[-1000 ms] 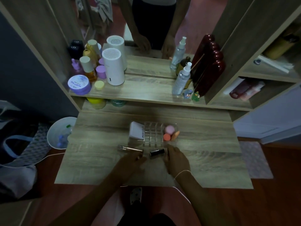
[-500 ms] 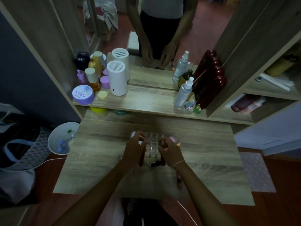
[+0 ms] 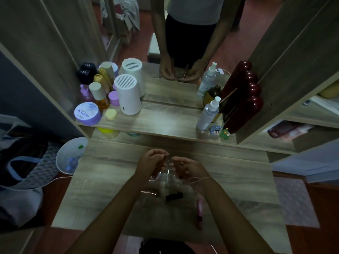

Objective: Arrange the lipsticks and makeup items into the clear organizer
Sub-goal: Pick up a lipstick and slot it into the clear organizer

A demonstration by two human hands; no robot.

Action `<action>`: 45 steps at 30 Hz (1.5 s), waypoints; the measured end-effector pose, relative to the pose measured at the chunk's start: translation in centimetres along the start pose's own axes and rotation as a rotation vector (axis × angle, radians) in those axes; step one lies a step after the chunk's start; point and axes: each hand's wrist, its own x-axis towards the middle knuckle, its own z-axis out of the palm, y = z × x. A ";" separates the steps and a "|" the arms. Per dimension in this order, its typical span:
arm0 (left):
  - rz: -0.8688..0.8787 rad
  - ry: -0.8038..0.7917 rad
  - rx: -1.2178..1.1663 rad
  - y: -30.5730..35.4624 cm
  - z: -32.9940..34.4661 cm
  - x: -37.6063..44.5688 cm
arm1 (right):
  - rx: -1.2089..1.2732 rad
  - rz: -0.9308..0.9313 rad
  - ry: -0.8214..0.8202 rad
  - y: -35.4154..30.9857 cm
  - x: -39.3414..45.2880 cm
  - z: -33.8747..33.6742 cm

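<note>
Fingers of the left hand point(image 3: 150, 162) curl around one slim dark-red stick, seemingly a lipstick, though blur keeps that uncertain; the right hand point(image 3: 190, 168) bends its fingers around a second reddish stick the same way. One clear organizer point(image 3: 167, 176) sits directly beneath and between both sets of fingertips, mostly hidden by them. Nearer the person than the fingers, three loose items lie on the table point(image 3: 102, 173): one coppery tube point(image 3: 149, 191), one black lipstick point(image 3: 174, 196), and one pink tube point(image 3: 200, 210) just right of the right wrist.
</note>
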 end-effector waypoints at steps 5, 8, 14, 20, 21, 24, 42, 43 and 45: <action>-0.157 0.014 -0.393 -0.3 1.0 0.6 | -0.071 -0.063 -0.030 0.6 1.1 -1.0; -0.188 0.048 -0.362 -1.0 0.9 0.6 | -0.147 -0.069 -0.018 0.6 1.4 -1.2; 0.012 -0.007 -0.093 -2.3 0.5 0.1 | -0.233 -0.119 0.032 0.0 1.9 -0.8; 0.171 0.056 0.209 -2.4 0.2 0.2 | -0.206 -0.072 0.020 -0.4 1.8 -0.8; 0.193 0.067 0.253 -2.4 0.2 0.3 | -0.215 -0.065 0.026 -0.6 1.8 -0.8; 0.273 0.073 0.395 -2.4 0.3 0.3 | -0.258 -0.084 0.046 -0.8 2.1 -0.7; 0.428 0.065 0.908 -1.4 1.0 0.8 | -1.166 -0.579 0.252 0.9 3.9 -1.2; 0.415 0.066 0.946 -1.4 1.1 0.9 | -1.165 -0.569 0.243 0.9 3.9 -1.1; 0.384 0.077 0.995 -1.4 1.3 0.9 | -1.167 -0.543 0.224 1.0 3.7 -1.1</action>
